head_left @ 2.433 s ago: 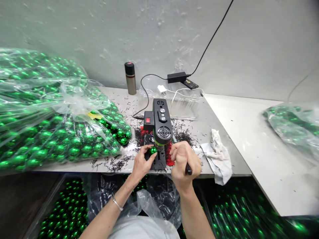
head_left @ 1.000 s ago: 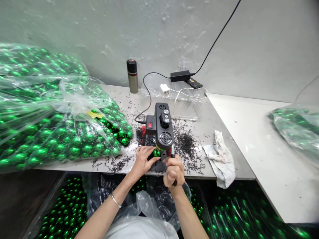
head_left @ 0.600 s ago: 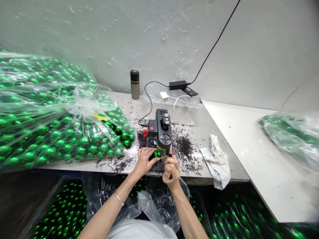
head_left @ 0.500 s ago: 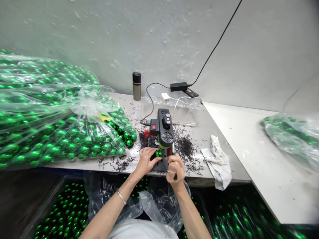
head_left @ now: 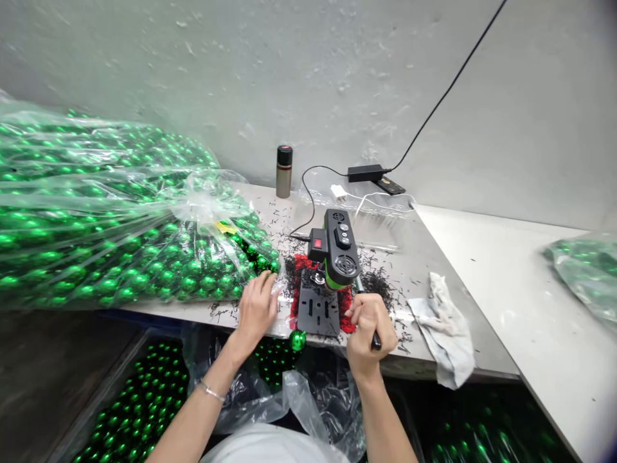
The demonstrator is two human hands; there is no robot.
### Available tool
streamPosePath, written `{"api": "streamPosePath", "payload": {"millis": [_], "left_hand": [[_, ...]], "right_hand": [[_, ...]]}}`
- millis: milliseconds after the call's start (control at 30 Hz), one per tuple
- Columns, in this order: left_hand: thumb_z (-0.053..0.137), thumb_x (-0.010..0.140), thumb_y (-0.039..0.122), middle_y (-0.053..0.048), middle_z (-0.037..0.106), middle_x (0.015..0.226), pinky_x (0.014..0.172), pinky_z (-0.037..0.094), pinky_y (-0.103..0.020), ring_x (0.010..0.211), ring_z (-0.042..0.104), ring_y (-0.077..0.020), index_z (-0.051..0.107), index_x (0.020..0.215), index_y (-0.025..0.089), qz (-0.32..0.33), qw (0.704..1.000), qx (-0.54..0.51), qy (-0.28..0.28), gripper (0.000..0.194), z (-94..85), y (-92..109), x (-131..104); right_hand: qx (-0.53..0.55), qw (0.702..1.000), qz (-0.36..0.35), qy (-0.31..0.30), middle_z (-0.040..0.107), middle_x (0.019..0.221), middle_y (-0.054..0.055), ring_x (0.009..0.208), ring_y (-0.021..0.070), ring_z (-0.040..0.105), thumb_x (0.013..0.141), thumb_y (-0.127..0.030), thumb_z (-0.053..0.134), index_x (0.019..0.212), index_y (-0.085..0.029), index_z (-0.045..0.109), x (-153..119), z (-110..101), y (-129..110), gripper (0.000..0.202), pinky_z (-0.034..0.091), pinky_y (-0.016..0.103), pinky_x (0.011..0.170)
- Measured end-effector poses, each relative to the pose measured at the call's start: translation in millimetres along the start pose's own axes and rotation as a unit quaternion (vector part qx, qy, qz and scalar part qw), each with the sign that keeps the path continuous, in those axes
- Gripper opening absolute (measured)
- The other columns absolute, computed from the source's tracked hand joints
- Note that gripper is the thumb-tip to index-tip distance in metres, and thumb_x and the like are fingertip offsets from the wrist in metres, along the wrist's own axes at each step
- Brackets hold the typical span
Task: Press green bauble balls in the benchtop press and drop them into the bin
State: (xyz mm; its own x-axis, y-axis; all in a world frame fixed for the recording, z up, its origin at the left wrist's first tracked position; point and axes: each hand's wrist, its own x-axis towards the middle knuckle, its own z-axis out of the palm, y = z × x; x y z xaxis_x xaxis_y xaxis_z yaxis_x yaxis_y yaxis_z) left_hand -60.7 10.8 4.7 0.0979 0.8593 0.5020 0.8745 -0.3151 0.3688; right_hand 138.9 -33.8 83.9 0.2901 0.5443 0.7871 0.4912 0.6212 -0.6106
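Note:
My right hand (head_left: 372,328) is wrapped round the black-gripped lever (head_left: 376,341) of a small bench drill press (head_left: 341,247). Its slotted black base plate (head_left: 319,310) has no ball on it. At the table's front edge, just before the plate, a shiny green ball (head_left: 297,340) is apart from both hands. My left hand (head_left: 259,302) has its fingers stretched out, nothing seen in them, close to the mouth of a clear plastic bag (head_left: 202,206) full of green balls. Loose green balls (head_left: 264,262) lie at that mouth, by my fingertips.
Black shavings (head_left: 378,283) and a red mat (head_left: 349,312) surround the press. A crumpled cloth (head_left: 446,328) hangs over the front edge at right. A thermos (head_left: 284,172) and a power adapter (head_left: 365,173) stand behind. Below the table are green balls (head_left: 139,392) in plastic-lined containers.
My left hand has let go of the green ball and moved left to the bag's mouth. That ball has gone from under the press to the front edge. My right hand still grips the lever.

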Motion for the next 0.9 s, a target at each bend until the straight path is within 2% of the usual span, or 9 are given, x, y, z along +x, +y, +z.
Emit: {"api": "streamPosePath", "payload": {"millis": [200, 300, 367, 433, 500, 567, 633, 733, 900], "left_hand": [[0.056, 0.091, 0.016, -0.020, 0.071, 0.095, 0.088, 0.046, -0.048, 0.097, 0.063, -0.0360, 0.069, 0.106, 0.008, -0.025, 0.974, 0.158, -0.159, 0.021, -2.7, -7, 49], [0.058, 0.092, 0.025, -0.017, 0.071, 0.105, 0.087, 0.048, -0.044, 0.095, 0.066, -0.0312, 0.066, 0.117, 0.012, -0.069, 0.989, 0.026, -0.132, 0.029, -4.2, -8, 49], [0.061, 0.091, 0.035, -0.012, 0.070, 0.109, 0.080, 0.051, -0.038, 0.087, 0.069, -0.0257, 0.063, 0.124, 0.017, -0.141, 0.969, -0.157, -0.127, 0.037, -6.7, -8, 47], [0.068, 0.086, 0.044, -0.007, 0.069, 0.105, 0.074, 0.053, -0.033, 0.081, 0.070, -0.0216, 0.063, 0.124, 0.020, -0.226, 0.892, -0.364, -0.141, 0.046, -8.8, -5, 45], [0.075, 0.079, 0.046, -0.004, 0.068, 0.100, 0.073, 0.055, -0.030, 0.081, 0.071, -0.0193, 0.063, 0.121, 0.020, -0.296, 0.781, -0.528, -0.150, 0.051, -8.7, 1, 44], [0.080, 0.075, 0.041, -0.003, 0.068, 0.095, 0.075, 0.056, -0.029, 0.082, 0.072, -0.0176, 0.064, 0.118, 0.020, -0.345, 0.689, -0.618, -0.155, 0.050, -5.4, 9, 41], [0.082, 0.074, 0.035, -0.002, 0.068, 0.092, 0.076, 0.057, -0.028, 0.082, 0.071, -0.0162, 0.065, 0.118, 0.020, -0.372, 0.643, -0.648, -0.168, 0.049, 1.2, 17, 37], [0.081, 0.075, 0.036, -0.004, 0.070, 0.095, 0.076, 0.056, -0.028, 0.079, 0.070, -0.0153, 0.065, 0.123, 0.019, -0.363, 0.667, -0.618, -0.202, 0.053, 15.3, 27, 28], [0.074, 0.078, 0.041, -0.004, 0.070, 0.087, 0.074, 0.053, -0.031, 0.078, 0.066, -0.0182, 0.064, 0.117, 0.015, -0.232, 0.832, -0.460, -0.206, 0.048, 29.6, 39, 18]], "right_hand": [[-0.009, 1.000, -0.005, 0.001, 0.051, 0.067, -0.001, 0.062, 0.0117, 0.052, 0.096, -0.010, 0.041, 0.066, -0.021, 0.045, -3, 0, 1, 0.032, 0.041, 0.027, 0.055], [-0.007, 1.000, -0.016, -0.006, 0.051, 0.066, -0.001, 0.063, 0.0116, 0.053, 0.096, -0.009, 0.041, 0.066, -0.021, 0.045, -4, 0, 2, 0.032, 0.042, 0.026, 0.056], [-0.004, 1.000, -0.024, -0.007, 0.050, 0.065, -0.002, 0.063, 0.0117, 0.053, 0.096, -0.009, 0.041, 0.066, -0.021, 0.044, -5, 0, 3, 0.033, 0.042, 0.026, 0.055], [-0.004, 1.000, -0.029, -0.002, 0.049, 0.065, -0.002, 0.063, 0.0118, 0.053, 0.096, -0.010, 0.041, 0.065, -0.021, 0.044, -4, 0, 3, 0.033, 0.042, 0.026, 0.055], [-0.009, 0.999, -0.031, 0.001, 0.050, 0.065, -0.002, 0.062, 0.0118, 0.054, 0.096, -0.010, 0.041, 0.065, -0.021, 0.044, -2, 1, 2, 0.033, 0.041, 0.026, 0.054], [-0.012, 0.999, -0.033, 0.002, 0.052, 0.066, -0.002, 0.062, 0.0115, 0.054, 0.096, -0.011, 0.042, 0.066, -0.021, 0.045, 3, 0, -1, 0.032, 0.041, 0.026, 0.055], [-0.015, 0.999, -0.031, -0.001, 0.053, 0.066, -0.002, 0.061, 0.0112, 0.054, 0.096, -0.011, 0.043, 0.066, -0.021, 0.046, 10, 0, -5, 0.031, 0.041, 0.026, 0.056], [-0.017, 1.000, -0.021, -0.009, 0.052, 0.065, -0.002, 0.060, 0.0110, 0.053, 0.096, -0.011, 0.043, 0.067, -0.021, 0.047, 20, -1, -10, 0.031, 0.041, 0.026, 0.056], [-0.025, 0.999, -0.029, -0.008, 0.052, 0.064, -0.002, 0.059, 0.0115, 0.052, 0.096, -0.013, 0.045, 0.068, -0.021, 0.047, 26, -2, -12, 0.030, 0.040, 0.027, 0.055]]}}
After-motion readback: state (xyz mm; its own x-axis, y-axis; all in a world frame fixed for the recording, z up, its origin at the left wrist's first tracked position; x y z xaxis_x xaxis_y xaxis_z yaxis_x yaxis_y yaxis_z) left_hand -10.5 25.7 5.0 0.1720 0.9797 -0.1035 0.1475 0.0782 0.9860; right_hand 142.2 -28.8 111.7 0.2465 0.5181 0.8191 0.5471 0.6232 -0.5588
